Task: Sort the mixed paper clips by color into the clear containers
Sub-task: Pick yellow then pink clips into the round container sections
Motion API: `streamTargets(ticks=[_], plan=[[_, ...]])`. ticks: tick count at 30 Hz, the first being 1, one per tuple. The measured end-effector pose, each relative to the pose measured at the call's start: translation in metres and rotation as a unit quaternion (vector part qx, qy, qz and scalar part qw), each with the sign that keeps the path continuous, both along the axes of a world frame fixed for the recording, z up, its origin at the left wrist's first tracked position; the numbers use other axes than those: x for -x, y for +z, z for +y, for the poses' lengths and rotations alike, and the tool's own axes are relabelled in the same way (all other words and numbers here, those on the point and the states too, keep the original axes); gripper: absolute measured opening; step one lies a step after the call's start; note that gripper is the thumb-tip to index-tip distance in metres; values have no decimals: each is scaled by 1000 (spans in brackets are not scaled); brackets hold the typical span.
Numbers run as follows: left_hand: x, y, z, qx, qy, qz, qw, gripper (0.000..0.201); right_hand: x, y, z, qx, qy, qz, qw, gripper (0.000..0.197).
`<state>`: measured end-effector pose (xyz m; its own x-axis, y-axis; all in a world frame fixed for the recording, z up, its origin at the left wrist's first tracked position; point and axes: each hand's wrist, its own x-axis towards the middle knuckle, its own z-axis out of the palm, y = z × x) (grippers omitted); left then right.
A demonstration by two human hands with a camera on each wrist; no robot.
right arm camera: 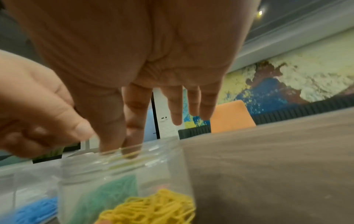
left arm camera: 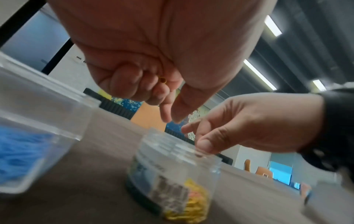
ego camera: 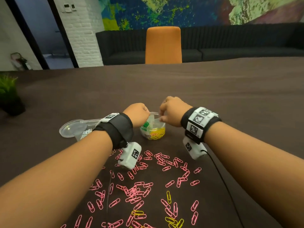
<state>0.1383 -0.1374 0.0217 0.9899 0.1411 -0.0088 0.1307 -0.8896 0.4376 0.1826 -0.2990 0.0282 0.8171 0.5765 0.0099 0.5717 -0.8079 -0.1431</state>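
Fig. legend, L to R. Far L: potted green plant [ego camera: 7, 89] at the desk [ego camera: 213, 96] edge. Next: clear lid [ego camera: 69, 129] lying flat beside a clear container w/ blue clips [left arm camera: 21, 153], partly hidden by the L forearm in the head view; contents read blue in both wrist views.

Left hand [ego camera: 136, 113]: held over the L rim of the round clear jar [ego camera: 153, 129]. Grip closed: fingers curled into the palm, thumb and forefinger tips pointing down and nearly touching. A small yellow bit [left arm camera: 162, 80] shows betw. the curled fingers; prob. a clip, too small to confirm.

Centre: jar stands upright on the desk, open-topped, w/ internal dividers. Green clips [ego camera: 146, 125] sit in the L compartment, yellow clips [ego camera: 158, 134] in the front-R one. A label is on its wall.

Right hand [ego camera: 172, 111]: above the R rim of the jar, fingers extended downward, thumb and forefinger tips at the mouth. A yellow clip [right arm camera: 130, 155] lies at those tips, just inside the rim; whether it is pinched or loose, cannot tell.

Foreground: pink clips [ego camera: 139, 191] scattered over the desk near the person, w/ a few loose yellow clips [ego camera: 172, 221] among them. Both wrists carry black bands w/ white marker tags. Background: orange chair [ego camera: 163, 45] across the desk.
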Motion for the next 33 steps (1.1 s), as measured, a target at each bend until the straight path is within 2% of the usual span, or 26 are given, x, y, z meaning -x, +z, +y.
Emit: streamTargets(ticks=[3,6,11,17,22,27,33], plan=[[11,-7,17,-35,17,-3,999,11,-11,-3,32,59,-4,55,997,25],[17,-16,26,-55,5,-5,998,27,-22,-11,54,112,-35,102,988,33],[17,-18,31,-47,0,-15,999,36,-26,-10,69,186,-75,96,975,37],[18,-19,33,-17,15,-14,1000,36,-23,-8,78,253,-95,89,959,63],[19,-19,32,-15,25,-5,1000,36,-20,-11,86,313,-102,77,941,73],[21,-20,31,-8,29,-2,1000,35,-20,-14,85,325,-101,68,938,68],[23,-20,30,-13,25,-3,1000,36,-23,-19,77,296,-86,61,949,43]])
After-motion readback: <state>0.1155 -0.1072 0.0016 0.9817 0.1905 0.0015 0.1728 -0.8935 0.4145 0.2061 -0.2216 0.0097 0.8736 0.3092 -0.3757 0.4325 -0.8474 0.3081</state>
